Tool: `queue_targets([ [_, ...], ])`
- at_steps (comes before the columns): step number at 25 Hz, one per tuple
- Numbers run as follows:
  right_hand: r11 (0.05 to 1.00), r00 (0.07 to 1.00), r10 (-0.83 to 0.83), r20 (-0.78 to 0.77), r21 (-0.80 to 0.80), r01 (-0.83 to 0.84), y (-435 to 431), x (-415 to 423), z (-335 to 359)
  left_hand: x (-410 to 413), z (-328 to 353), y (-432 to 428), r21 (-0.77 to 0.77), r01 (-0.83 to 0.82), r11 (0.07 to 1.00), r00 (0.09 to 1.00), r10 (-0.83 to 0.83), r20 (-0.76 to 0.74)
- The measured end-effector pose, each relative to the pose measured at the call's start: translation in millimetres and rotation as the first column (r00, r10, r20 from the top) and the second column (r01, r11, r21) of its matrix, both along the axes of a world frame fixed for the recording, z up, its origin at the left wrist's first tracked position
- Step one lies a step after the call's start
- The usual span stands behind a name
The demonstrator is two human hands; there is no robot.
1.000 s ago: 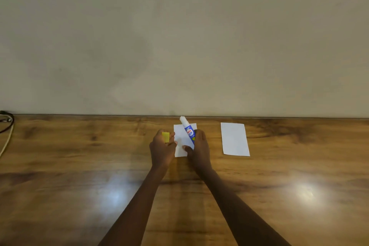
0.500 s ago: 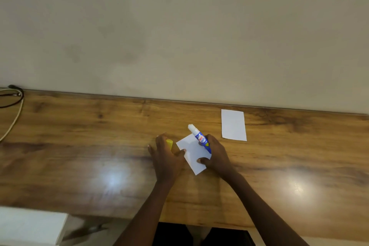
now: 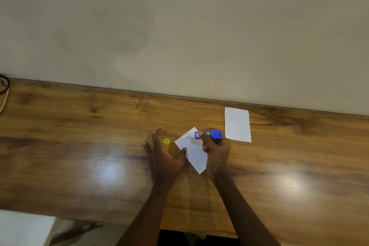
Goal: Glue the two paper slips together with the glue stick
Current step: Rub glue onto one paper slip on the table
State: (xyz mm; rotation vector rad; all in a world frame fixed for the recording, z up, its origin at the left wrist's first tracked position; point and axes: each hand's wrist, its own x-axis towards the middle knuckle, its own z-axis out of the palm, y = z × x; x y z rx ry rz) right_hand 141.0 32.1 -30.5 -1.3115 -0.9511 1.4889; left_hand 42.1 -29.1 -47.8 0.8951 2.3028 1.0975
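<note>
Head view, looking down at a wooden table (image 3: 79,136) that runs up against a plain wall (image 3: 179,26).

- Left hand (image 3: 162,158): palm down, fingers straight and spread. The thumb reaches right and presses on the left edge of the near slip (image 3: 194,154).
- Cap (image 3: 166,143): yellow, tucked against the left hand between the fingers and thumb, just left of the near slip. Cannot tell whether a finger pins it or it only lies there.
- Near slip: white, flat on the table between the two hands, turned diagonally with one corner toward the wall and one toward the person.
- Right hand (image 3: 216,151): fingers curled round the glue stick (image 3: 213,134), knuckles up, over the slip's right side.
- Glue stick: blue, held roughly level. Its base points right and its other end sits over the slip's far corner. That end is blurred, so contact with the paper cannot be told.
- Far slip (image 3: 237,125): white, flat, lying close to the wall just right of the glue stick's base. Neither hand touches it, and it is apart from the near slip.
- Hands: close together but not touching, with the near slip between them.
- Cable (image 3: 5,96): at the table's far left edge.
- Two bright glare patches on the tabletop, one on each side of the arms.
- White surface (image 3: 24,227): below the table's near edge, lower left.
</note>
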Motion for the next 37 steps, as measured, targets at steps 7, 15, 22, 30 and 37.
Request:
queue_targets([
  [7,0.964,0.962,0.25,0.11,0.067,-0.258,11.9,-12.4,-7.2,0.0,-2.5,-1.1,0.011,0.037,0.999,0.999,-0.037,0.018],
  [15,0.845,0.801,0.274,0.532,0.264,-0.465,11.8,-20.1,-6.8,-0.6,0.4,-3.3,0.092,0.049,0.995,0.999,-0.049,0.004],
  [22,0.792,0.73,0.302,0.613,0.264,-0.55,15.4,-14.7,-3.0,-3.2,-3.1,-1.9,0.084,0.085,0.993,0.996,-0.082,-0.044],
  [30,0.894,0.756,0.225,0.615,0.178,-0.411,37.7,4.2,-5.5,-3.0,-5.9,-0.7,0.07,0.081,0.994,0.988,-0.071,-0.137],
  [37,0.917,0.771,0.208,0.602,0.155,-0.369,44.5,6.7,-7.2,-1.8,-5.6,-1.0,0.06,0.076,0.995,0.986,-0.066,-0.156],
])
